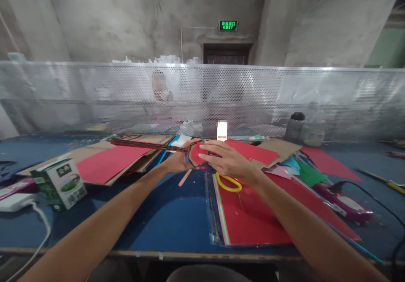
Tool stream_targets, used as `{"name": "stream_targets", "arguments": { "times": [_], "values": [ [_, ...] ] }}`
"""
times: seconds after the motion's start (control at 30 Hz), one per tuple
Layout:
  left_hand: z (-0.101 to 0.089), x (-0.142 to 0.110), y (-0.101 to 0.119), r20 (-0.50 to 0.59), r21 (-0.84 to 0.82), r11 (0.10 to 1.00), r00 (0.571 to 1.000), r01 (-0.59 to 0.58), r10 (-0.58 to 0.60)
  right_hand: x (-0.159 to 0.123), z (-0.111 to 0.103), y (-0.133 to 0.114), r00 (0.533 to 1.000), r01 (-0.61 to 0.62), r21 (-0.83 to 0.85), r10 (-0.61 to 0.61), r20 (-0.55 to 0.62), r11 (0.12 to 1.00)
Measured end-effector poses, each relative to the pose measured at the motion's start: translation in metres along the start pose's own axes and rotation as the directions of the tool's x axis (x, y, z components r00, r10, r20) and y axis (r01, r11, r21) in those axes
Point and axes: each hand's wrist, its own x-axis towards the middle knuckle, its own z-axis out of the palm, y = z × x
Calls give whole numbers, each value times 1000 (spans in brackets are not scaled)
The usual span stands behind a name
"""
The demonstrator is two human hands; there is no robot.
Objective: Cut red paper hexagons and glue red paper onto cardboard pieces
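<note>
At your far left, a white cable crosses the worktop and runs over its front edge, with a green-and-white carton just beside it, near your left forearm. Next comes a stack of card topped by a red sheet; the long corrugated arm of your red-faced cardboard piece reaches out over it, so a swing that way looks short of room. The piece's rounded end sits between your hands at the middle: your left hand has its fingers clamped round its left side, while your right hand lays its fingers, slightly apart, across the red face; you cannot tell whether that thumb closes behind. The step seems to be steadying and smoothing that face, and the next move probably calls for firm left support and even pressure toward the rim. Bare blue surface below gives you the most space; rightward, yellow-handled scissors lie on the red paper pack, crowding your right forearm.
</note>
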Motion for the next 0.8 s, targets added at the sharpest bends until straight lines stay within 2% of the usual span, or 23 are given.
{"name": "stream_targets", "arguments": {
  "times": [0.2,0.37,0.63,0.8],
  "values": [
    [0,3,3,-57,-1,1000,998,31,-31,-1,1,1,1000,17,-66,-16,20,998],
    [2,2,2,-79,29,999,997,21,-18,-1,1,-1,1000,-20,-91,21,18,996],
    [2,1,-4,-116,59,998,993,27,-19,-2,3,-3,991,-132,-28,132,-22,991],
    [3,0,-10,-123,66,998,992,16,-7,-3,5,0,995,-95,-25,95,-23,995]
  ]
}}
